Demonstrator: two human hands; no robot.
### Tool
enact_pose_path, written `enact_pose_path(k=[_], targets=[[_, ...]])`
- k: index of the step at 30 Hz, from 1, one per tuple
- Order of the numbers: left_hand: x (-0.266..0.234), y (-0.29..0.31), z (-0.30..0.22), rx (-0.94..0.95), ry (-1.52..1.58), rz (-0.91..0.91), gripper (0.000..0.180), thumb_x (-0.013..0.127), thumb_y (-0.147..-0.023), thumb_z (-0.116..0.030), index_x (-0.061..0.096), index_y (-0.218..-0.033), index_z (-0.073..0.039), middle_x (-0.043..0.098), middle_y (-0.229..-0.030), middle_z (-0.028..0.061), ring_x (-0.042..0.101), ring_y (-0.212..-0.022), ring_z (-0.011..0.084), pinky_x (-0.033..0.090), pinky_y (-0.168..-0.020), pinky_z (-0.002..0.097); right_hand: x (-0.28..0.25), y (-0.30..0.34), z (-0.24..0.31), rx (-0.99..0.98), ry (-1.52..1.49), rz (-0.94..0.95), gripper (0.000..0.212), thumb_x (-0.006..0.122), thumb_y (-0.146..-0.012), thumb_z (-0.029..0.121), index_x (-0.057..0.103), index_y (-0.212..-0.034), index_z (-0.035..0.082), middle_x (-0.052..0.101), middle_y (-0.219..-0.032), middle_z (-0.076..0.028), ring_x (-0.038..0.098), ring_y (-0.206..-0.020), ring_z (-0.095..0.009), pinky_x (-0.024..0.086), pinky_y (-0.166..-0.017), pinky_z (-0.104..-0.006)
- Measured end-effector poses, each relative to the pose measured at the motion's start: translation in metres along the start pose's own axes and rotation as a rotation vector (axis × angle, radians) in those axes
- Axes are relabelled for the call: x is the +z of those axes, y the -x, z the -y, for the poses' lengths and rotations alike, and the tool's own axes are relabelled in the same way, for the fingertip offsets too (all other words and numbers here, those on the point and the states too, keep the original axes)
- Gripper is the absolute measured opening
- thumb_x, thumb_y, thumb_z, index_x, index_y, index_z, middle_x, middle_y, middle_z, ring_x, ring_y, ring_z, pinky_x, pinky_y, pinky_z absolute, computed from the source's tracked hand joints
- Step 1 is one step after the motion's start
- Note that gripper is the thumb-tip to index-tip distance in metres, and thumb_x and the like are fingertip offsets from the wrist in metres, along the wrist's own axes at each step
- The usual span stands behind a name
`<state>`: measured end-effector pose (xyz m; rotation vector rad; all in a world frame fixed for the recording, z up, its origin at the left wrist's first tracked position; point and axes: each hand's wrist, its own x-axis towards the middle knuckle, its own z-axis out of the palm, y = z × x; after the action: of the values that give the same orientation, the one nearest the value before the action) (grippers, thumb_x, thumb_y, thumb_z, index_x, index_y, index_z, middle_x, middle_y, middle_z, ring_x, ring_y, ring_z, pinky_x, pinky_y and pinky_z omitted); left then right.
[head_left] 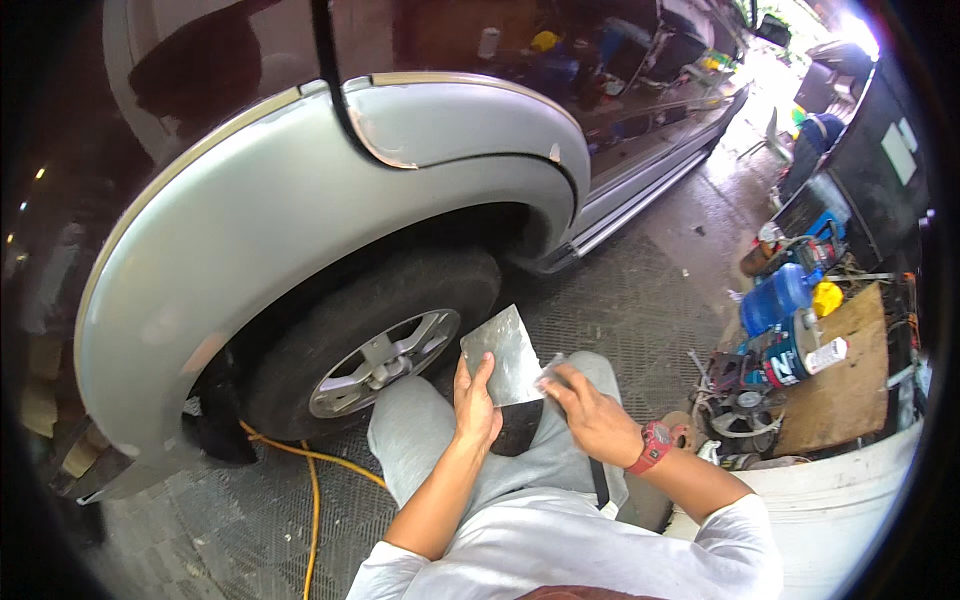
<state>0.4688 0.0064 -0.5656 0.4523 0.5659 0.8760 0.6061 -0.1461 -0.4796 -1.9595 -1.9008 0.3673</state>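
Observation:
My left hand [478,402] grips a flat, grey metal plate [507,358] by its lower left edge, thumb on the face. The plate tilts above my lap and has whitish smears on it. My right hand [592,408], with a red watch on the wrist, is closed at the plate's right edge. Between its fingertips is a small greyish piece [550,372], too blurred to name. Below the plate a dark patch [517,428] shows on my lap. Ahead on the left stands a car's silver wheel arch [270,225], with pale, bare-looking patches along its edges.
Under the arch sits the tyre [290,345] with its silver rim. An orange hose [314,520] runs over the textured floor at left. On the right are a blue water jug [775,300], a dark tin [783,355], a wooden board [840,385] and assorted clutter.

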Motion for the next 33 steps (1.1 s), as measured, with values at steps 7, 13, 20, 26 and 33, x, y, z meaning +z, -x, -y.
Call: enact_pose_path(k=[7, 13, 20, 26, 33], targets=[[-0.016, -0.005, -0.004, 0.454, -1.039, 0.038, 0.046, 0.063, -0.11, -0.033, 0.058, -0.14, 0.001, 0.072, -0.13, 0.0199, 0.069, -0.124, 0.0289, 0.052, -0.106, 0.0414, -0.023, -0.02, -0.048, 0.001, 0.291, -0.195, 0.066, 0.062, -0.087, -0.001, 0.059, -0.149, 0.02, 0.053, -0.151, -0.016, 0.049, -0.145, -0.045, 0.044, -0.117, -0.0609], [0.021, 0.005, -0.016, 0.555, -0.915, -0.116, 0.057, 0.06, -0.111, -0.042, 0.056, -0.143, 0.005, 0.071, -0.132, 0.0234, 0.068, -0.124, 0.0327, 0.051, -0.105, 0.0432, -0.001, -0.012, -0.03, -0.184, 0.216, -0.019, 0.066, 0.063, -0.085, 0.0, 0.069, -0.142, 0.032, 0.059, -0.146, -0.008, 0.044, -0.15, -0.038, 0.018, -0.124, -0.0754], [0.007, -0.013, -0.003, 0.328, -0.328, -0.042, 0.042, 0.064, -0.11, -0.022, 0.056, -0.144, 0.0, 0.068, -0.133, 0.0111, 0.063, -0.121, 0.0187, 0.048, -0.108, 0.035, -0.017, -0.02, -0.001, -0.325, -0.219, -0.159, 0.067, 0.062, -0.09, -0.004, 0.055, -0.152, 0.02, 0.045, -0.158, -0.023, 0.052, -0.142, -0.047, 0.046, -0.117, -0.0605], [0.003, -0.009, -0.007, 0.042, -0.112, 0.046, 0.045, 0.065, -0.108, -0.016, 0.052, -0.148, -0.003, 0.068, -0.134, 0.0091, 0.067, -0.121, 0.0181, 0.056, -0.104, 0.0362, -0.026, -0.026, -0.061, 0.081, -0.185, -0.064, 0.069, 0.056, -0.094, -0.003, 0.038, -0.159, 0.008, 0.042, -0.158, -0.023, 0.056, -0.14, -0.041, 0.053, -0.112, -0.0477], [-0.064, -0.052, 0.042, -0.329, -0.045, 0.256, 0.044, 0.064, -0.108, -0.015, 0.054, -0.149, -0.005, 0.068, -0.136, 0.0098, 0.069, -0.122, 0.0204, 0.058, -0.104, 0.0367, -0.121, -0.053, -0.021, -0.082, -1.938, -0.428, 0.081, 0.037, -0.11, 0.068, 0.035, -0.167, 0.011, 0.039, -0.169, -0.022, 0.04, -0.152, -0.051, 0.034, -0.109, -0.0867]])
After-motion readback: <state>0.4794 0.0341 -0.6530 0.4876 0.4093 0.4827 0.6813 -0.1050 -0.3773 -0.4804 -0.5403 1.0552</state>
